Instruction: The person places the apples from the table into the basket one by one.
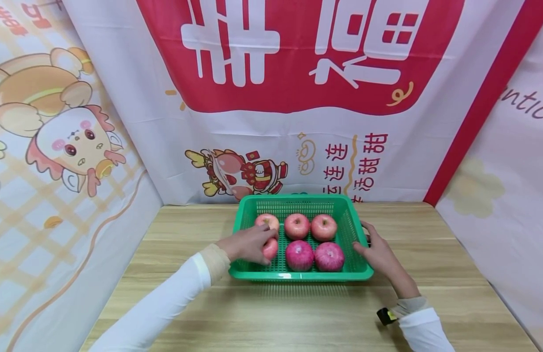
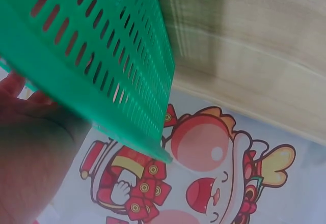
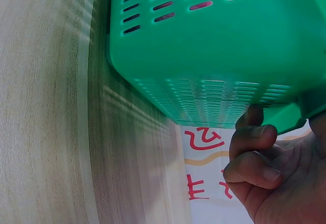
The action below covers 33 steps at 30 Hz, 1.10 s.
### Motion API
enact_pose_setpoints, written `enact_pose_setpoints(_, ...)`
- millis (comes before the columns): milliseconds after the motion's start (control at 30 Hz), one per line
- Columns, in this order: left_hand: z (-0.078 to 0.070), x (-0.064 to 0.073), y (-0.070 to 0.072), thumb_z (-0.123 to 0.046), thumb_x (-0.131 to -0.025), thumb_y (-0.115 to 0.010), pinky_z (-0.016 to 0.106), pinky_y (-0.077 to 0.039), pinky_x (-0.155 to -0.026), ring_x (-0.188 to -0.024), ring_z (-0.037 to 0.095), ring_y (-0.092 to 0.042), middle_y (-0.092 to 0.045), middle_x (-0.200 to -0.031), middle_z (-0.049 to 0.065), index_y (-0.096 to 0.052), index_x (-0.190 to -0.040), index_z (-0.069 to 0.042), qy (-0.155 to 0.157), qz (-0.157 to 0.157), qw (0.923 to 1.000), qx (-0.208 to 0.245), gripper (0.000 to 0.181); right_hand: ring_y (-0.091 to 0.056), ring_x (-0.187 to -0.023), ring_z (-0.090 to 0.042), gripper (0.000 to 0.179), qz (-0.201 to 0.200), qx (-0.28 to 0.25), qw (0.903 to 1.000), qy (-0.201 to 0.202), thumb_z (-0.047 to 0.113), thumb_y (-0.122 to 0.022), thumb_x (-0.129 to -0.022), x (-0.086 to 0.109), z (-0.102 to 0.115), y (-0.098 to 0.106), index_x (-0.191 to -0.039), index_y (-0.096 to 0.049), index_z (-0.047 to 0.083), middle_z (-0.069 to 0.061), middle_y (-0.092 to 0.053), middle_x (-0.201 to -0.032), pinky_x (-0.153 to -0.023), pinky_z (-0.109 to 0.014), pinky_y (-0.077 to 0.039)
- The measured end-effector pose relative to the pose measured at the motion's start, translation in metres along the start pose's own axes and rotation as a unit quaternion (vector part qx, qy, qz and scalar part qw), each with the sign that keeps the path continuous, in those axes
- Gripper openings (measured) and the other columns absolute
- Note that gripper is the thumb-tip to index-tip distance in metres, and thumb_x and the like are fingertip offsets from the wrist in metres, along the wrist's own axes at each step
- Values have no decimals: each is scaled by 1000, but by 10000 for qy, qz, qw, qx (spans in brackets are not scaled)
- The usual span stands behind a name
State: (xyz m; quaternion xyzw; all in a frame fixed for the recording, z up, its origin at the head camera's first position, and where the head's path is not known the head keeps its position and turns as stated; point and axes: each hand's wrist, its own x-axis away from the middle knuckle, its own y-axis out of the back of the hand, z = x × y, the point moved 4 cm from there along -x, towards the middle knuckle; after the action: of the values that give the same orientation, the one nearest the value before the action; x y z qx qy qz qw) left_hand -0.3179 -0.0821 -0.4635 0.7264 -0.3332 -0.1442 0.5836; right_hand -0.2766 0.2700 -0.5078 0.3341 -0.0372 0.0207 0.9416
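Note:
A green plastic basket (image 1: pixel 293 276) stands on the table, holding several red apples and two purple onions. My left hand (image 1: pixel 249 243) reaches over its left side and grips the front-left apple (image 1: pixel 270 249), partly covering it. Just behind that is another apple (image 1: pixel 267 220), close to my fingers. Two more apples, a middle one (image 1: pixel 297 226) and a right one (image 1: pixel 324 227), sit along the back. In front of them lie one onion (image 1: pixel 300 255) and a second onion (image 1: pixel 329 256). My right hand (image 3: pixel 280 168) holds the basket's right rim, fingers curled beneath it outside, thumb over the top.
The wooden table (image 1: pixel 196 313) extends around the basket. A white and red printed cloth (image 1: pixel 289 122) hangs right behind the basket, with more printed cloth at both sides. A small black object (image 1: pixel 386 316) sits at my right wrist.

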Motion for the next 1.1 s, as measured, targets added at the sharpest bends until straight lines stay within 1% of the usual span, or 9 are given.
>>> enact_pose_setpoints(100, -1, 0, -4, -34, -81, -91, 42, -56, -101, -112, 20, -60, -59, -129, 2, -61, -133, -23, -6, 68, 10000, 2, 61, -60, -131, -52, 76, 5, -19, 10000, 16, 22, -62, -105, 1, 2, 1, -166, -21, 2, -40, -54, -146, -98, -61, -59)
enact_pose_setpoints(333, 0, -1, -15, -31, -84, -90, 45, -54, -108, -123, 23, -58, -56, -140, 6, -61, -138, -19, 17, 228, 9997, 73, 63, -60, -130, -52, 76, -24, 10, 10000, 41, 21, -61, -105, 0, 2, 0, -166, -21, 2, -40, -55, -146, -97, -60, -59)
enact_pose_setpoints(567, -3, -1, -15, -29, -83, -91, 46, -53, -110, -123, 25, -57, -56, -140, 8, -62, -137, -15, -106, 197, 9997, 58, 63, -59, -132, -52, 75, 0, 30, 10000, -45, 22, -61, -105, 2, 3, 0, -166, -22, 3, -40, -53, -147, -99, -61, -59)
enact_pose_setpoints(800, -3, -2, -15, -33, -85, -90, 46, -51, -114, -127, 24, -56, -56, -144, 9, -60, -143, -14, -124, 219, 9996, 114, 68, -59, -131, -53, 76, 18, 158, 9999, 3, 24, -60, -105, 2, 3, 1, -166, -21, 1, -40, -53, -147, -96, -60, -60)
enact_pose_setpoints(867, -2, -2, -15, -36, -85, -89, 46, -51, -114, -127, 24, -57, -56, -144, 8, -60, -143, -13, -134, 218, 9995, 160, 69, -59, -131, -53, 76, 56, 252, 9996, 96, 26, -60, -106, 2, 3, 2, -166, -21, -1, -40, -53, -147, -94, -59, -61)
enact_pose_setpoints(967, -3, -3, -13, -39, -86, -88, 46, -52, -112, -124, 24, -58, -59, -141, 10, -60, -143, -12, -233, 184, 9992, 250, 70, -64, -125, -49, 78, 185, 451, 9982, 345, 31, -61, -107, 2, 5, 5, -165, -21, -2, -39, -57, -143, -91, -56, -63)
enact_pose_setpoints(1100, -1, -2, -7, -44, -88, -85, 41, -55, -104, -114, 19, -59, -63, -134, 7, -62, -141, -12, -299, 47, 9992, 279, 66, -70, -117, -40, 85, 500, 864, 9927, 676, 46, -61, -107, 1, 10, 12, -164, -22, -3, -34, -63, -138, -92, -54, -63)
